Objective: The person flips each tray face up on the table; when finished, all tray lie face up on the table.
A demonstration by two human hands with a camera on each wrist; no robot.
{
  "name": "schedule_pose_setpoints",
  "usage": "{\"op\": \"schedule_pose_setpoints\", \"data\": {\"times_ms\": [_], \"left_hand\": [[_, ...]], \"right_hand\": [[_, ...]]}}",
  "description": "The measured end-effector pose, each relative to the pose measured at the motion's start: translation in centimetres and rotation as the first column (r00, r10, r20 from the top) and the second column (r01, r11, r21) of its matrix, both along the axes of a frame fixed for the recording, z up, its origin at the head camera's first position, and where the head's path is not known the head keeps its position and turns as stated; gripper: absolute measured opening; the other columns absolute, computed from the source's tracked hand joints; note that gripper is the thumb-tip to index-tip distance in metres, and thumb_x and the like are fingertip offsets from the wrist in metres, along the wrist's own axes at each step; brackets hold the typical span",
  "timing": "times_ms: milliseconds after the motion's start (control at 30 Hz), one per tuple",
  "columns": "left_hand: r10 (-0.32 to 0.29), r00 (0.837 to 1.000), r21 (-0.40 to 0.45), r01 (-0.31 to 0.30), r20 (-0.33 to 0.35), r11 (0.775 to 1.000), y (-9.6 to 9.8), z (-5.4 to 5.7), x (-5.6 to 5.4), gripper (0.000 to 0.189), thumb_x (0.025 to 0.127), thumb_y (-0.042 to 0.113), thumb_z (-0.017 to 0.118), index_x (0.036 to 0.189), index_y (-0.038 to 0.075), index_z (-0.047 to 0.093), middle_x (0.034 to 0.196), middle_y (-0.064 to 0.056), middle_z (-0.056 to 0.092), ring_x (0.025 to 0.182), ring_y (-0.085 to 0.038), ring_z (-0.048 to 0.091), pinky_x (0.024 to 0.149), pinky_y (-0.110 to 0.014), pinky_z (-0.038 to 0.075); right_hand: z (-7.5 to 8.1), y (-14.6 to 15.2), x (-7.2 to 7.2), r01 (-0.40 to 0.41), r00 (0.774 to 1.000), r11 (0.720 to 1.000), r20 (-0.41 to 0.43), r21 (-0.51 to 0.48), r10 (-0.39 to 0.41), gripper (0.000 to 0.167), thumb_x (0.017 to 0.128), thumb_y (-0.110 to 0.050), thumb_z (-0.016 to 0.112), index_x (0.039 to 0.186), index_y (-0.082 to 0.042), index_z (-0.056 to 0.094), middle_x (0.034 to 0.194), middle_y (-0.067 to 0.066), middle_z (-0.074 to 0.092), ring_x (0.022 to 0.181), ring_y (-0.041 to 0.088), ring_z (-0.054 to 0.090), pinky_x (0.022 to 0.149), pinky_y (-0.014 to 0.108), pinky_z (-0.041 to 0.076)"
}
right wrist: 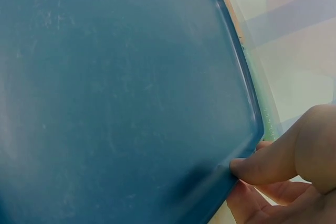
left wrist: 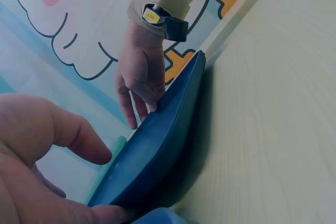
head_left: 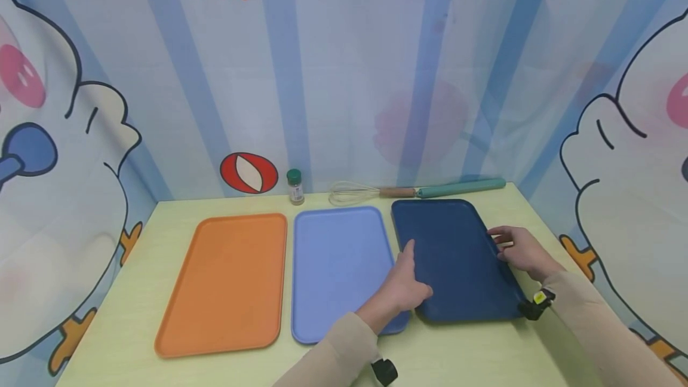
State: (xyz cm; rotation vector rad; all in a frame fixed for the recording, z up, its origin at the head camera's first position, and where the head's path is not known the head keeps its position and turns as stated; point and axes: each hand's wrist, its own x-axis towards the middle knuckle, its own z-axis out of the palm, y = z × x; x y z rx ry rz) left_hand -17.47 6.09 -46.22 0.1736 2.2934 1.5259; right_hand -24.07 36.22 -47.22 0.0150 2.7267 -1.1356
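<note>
A navy blue tray (head_left: pixel 457 261) lies at the right of the row, its near edge showing a shadow beneath in the left wrist view. My right hand (head_left: pixel 524 249) pinches its right rim; in the right wrist view the thumb (right wrist: pixel 273 163) presses the rim from above with fingers beneath. At the tray's left edge is my left hand (head_left: pixel 400 282), fingers stretched forward and thumb spread over the tray. In the left wrist view a fingertip (left wrist: pixel 113 213) meets the rim, while the thumb stands apart. Below the left hand sits a light blue tray (head_left: pixel 341 273).
An orange tray (head_left: pixel 226 285) lies at the left. Along the back edge are a green-capped jar (head_left: pixel 295 187), a whisk (head_left: pixel 355 193) and a teal-green rod-like handle (head_left: pixel 462 187). A printed curtain (head_left: pixel 344 76) stands behind the pale table (head_left: pixel 134 291).
</note>
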Motion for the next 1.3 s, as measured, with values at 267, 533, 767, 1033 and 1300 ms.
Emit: {"op": "schedule_pose_setpoints", "data": {"times_ms": [267,533,767,1033,1300], "left_hand": [[0.002,1.0,-0.026,-0.002,-0.002,1.0,0.2,0.06,-0.05,0.101,0.091,0.005,0.072,0.171,0.023,0.013,0.176,-0.012,0.015,0.158,-0.037,0.025,0.088,-0.048,0.044],[-0.001,1.0,-0.023,0.001,0.01,1.0,0.29,0.49,0.17,0.101,0.092,0.01,0.074,0.171,0.023,0.012,0.175,-0.018,0.01,0.158,-0.04,0.025,0.088,-0.05,0.044],[0.001,1.0,-0.023,-0.001,0.008,1.0,0.38,0.55,0.18,0.101,0.093,0.011,0.074,0.171,0.023,0.012,0.175,-0.018,0.009,0.157,-0.04,0.027,0.089,-0.051,0.044],[-0.001,1.0,0.002,0.001,0.003,1.0,0.34,0.53,0.23,0.097,0.095,0.015,0.073,0.171,0.021,0.012,0.175,-0.02,0.009,0.159,-0.04,0.02,0.115,-0.06,0.039],[-0.001,1.0,0.005,0.001,0.003,1.0,0.24,0.46,0.2,0.097,0.096,0.02,0.074,0.17,0.021,0.013,0.175,-0.02,0.011,0.16,-0.04,0.02,0.118,-0.061,0.036]], "right_hand": [[-0.04,0.06,0.0,0.009,1.0,1.0,-0.001,0.006,-0.009,0.06,0.09,0.019,0.055,0.148,0.018,0.042,0.141,0.044,0.048,0.127,0.057,0.053,0.093,0.055,0.058],[0.15,-0.04,0.14,-0.002,1.0,1.0,-0.002,0.009,0.002,0.06,0.089,0.019,0.057,0.147,0.019,0.042,0.14,0.044,0.049,0.126,0.057,0.053,0.092,0.055,0.058],[0.47,0.01,0.23,-0.003,1.0,1.0,0.001,0.007,0.003,0.059,0.089,0.019,0.058,0.146,0.02,0.043,0.14,0.044,0.049,0.125,0.056,0.054,0.093,0.054,0.058],[0.52,0.34,0.16,-0.025,1.0,1.0,0.017,-0.011,0.025,0.058,0.091,0.018,0.059,0.146,0.021,0.042,0.14,0.044,0.048,0.123,0.053,0.055,0.09,0.048,0.059],[0.83,0.16,0.22,-0.037,0.999,0.999,0.024,-0.019,0.038,0.057,0.091,0.018,0.059,0.145,0.022,0.042,0.14,0.044,0.048,0.123,0.053,0.055,0.088,0.047,0.06]]}}
